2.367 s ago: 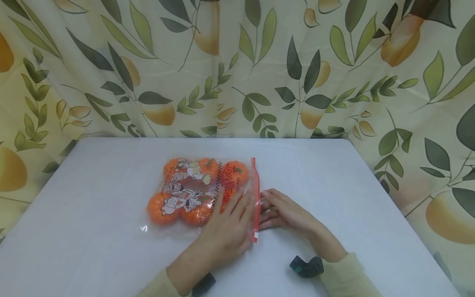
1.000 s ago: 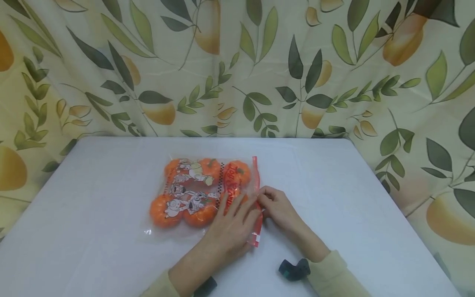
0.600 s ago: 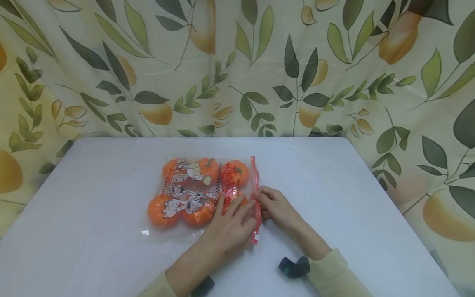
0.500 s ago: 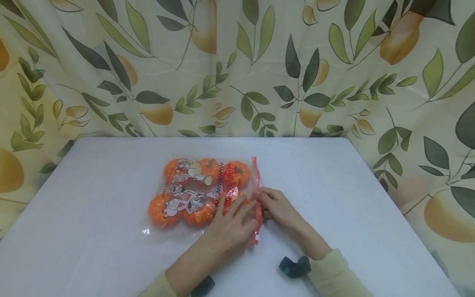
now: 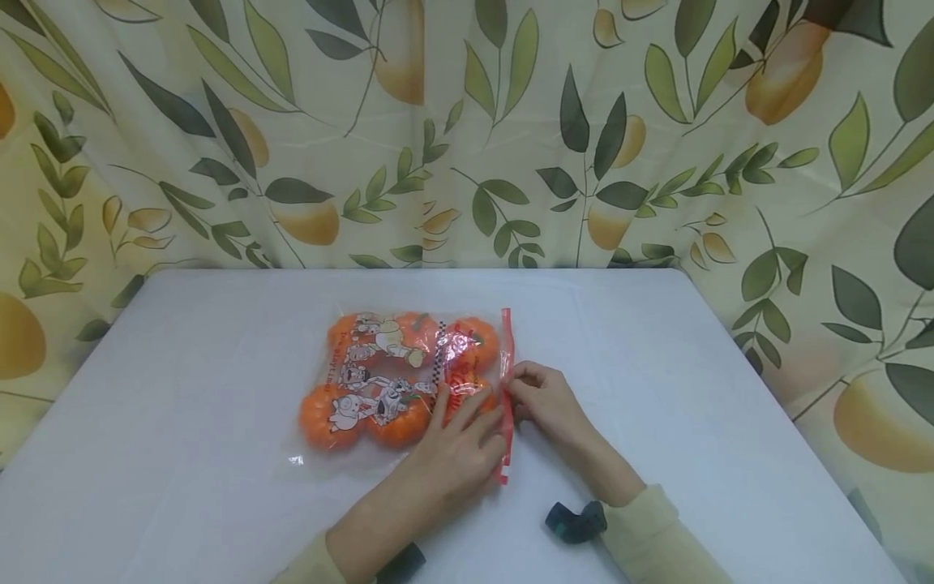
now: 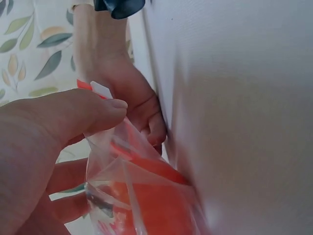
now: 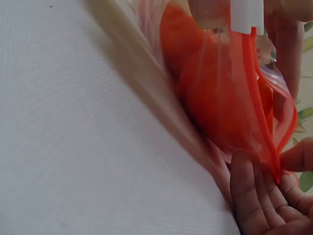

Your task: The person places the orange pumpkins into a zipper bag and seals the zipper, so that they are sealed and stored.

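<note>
A clear zip bag (image 5: 430, 365) with printed cartoon figures lies on the table, holding several small orange pumpkins (image 5: 327, 420) with green stems. Down its right side runs a red zip strip (image 5: 507, 345), with a white slider (image 7: 247, 17) at the near end. My left hand (image 5: 448, 458) spreads its fingers over the bag's near right corner. In the left wrist view its thumb (image 6: 105, 115) lies on the opposite side of the plastic by the slider, gripping the edge. My right hand (image 5: 547, 401) pinches the strip around mid-length. In the right wrist view, the strip's two lips part between the hands.
A white-covered table (image 5: 219, 349) carries the bag. Behind it hangs a curtain (image 5: 467, 138) patterned with leaves and fruit. Dark wrist devices (image 5: 576, 523) sit under both wrists, close to the tabletop.
My right hand, loosely beside the strip at first, has closed its fingertips on it. The bag has shifted slightly right and the strip stands straighter. My left hand stays over the bag's corner.
</note>
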A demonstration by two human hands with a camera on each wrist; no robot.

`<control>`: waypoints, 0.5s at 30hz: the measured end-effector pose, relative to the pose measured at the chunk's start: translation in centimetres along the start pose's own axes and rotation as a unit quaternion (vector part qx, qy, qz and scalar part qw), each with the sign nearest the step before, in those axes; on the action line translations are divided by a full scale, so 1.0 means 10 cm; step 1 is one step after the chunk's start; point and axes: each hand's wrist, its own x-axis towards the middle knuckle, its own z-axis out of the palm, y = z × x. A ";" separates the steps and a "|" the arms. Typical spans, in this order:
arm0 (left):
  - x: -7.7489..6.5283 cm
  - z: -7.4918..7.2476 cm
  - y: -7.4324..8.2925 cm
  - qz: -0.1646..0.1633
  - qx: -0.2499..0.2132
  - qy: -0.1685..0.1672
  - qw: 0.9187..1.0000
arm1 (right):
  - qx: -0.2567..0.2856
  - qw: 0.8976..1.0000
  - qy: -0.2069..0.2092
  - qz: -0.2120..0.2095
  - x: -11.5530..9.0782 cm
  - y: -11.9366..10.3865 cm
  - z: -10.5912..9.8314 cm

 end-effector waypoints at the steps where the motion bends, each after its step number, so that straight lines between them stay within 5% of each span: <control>1: 0.00 0.00 0.00 0.000 0.000 0.000 1.000 | 0.006 1.000 -0.003 0.004 0.01 -0.01 0.00; 15: 0.03 0.00 0.01 0.002 0.001 -0.014 1.000 | 0.006 1.000 -0.009 0.010 0.27 -0.12 -0.07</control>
